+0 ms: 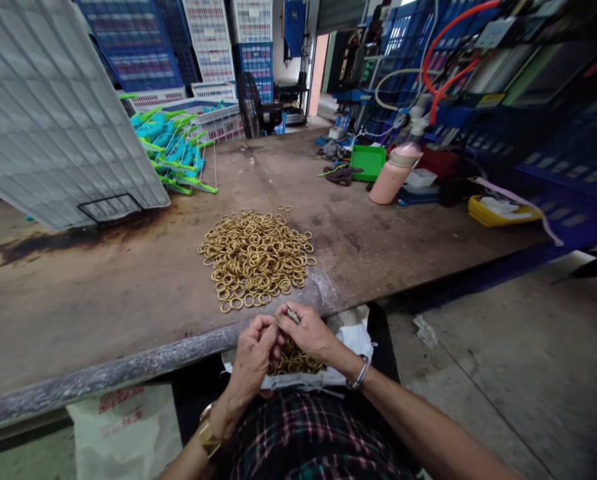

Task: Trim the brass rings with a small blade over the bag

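My left hand [255, 348] and my right hand [308, 332] meet at the table's front edge, fingertips pressed together. A small grey metal tool [292, 315] sticks out between the thumb and forefinger of my right hand; its exact kind does not show. My left hand is closed in a pinch, and whatever lies in its fingertips is hidden. Just beyond them a heap of brass-coloured rings [258, 257] is spread on the table. More rings [298, 360] lie below my hands in a white bag or cloth [353, 340] on the lap.
The brown table [143, 287] has a worn front edge. A pale ribbed panel or crate [63, 100] leans at left, beside turquoise and green plastic pieces [173, 147]. Rightward stand a pink bottle [393, 177], a green tray [368, 163] and a yellow tray [503, 212]. A fan [251, 107] stands behind.
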The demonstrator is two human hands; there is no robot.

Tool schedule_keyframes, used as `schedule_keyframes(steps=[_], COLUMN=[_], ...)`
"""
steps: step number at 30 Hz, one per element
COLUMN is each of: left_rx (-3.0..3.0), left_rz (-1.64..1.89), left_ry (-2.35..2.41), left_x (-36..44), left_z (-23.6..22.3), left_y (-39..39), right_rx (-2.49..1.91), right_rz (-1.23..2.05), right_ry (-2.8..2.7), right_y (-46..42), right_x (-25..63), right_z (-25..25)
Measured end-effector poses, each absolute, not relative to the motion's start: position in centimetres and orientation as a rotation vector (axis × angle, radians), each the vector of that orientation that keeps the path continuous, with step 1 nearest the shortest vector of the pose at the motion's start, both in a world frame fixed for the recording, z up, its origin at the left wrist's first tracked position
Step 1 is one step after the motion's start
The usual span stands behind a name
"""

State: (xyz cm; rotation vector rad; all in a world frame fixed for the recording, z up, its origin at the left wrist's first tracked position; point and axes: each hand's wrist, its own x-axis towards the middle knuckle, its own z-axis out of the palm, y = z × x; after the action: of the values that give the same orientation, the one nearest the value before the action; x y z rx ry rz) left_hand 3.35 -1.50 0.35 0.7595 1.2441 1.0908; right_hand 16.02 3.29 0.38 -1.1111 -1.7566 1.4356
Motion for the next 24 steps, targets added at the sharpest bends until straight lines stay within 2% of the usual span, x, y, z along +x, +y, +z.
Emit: schedule_keyframes(steps=[24], left_rx=[0.614], left_rz=[1.117], left_ry=[1.078], left_x=[2.9], left_z=[0.2], left_y=[-1.6], right_rx=[-1.05], right_rz=[1.712], right_ry=[-1.578], right_y=[3.7], right_x=[15.5], right_z=[-0.8])
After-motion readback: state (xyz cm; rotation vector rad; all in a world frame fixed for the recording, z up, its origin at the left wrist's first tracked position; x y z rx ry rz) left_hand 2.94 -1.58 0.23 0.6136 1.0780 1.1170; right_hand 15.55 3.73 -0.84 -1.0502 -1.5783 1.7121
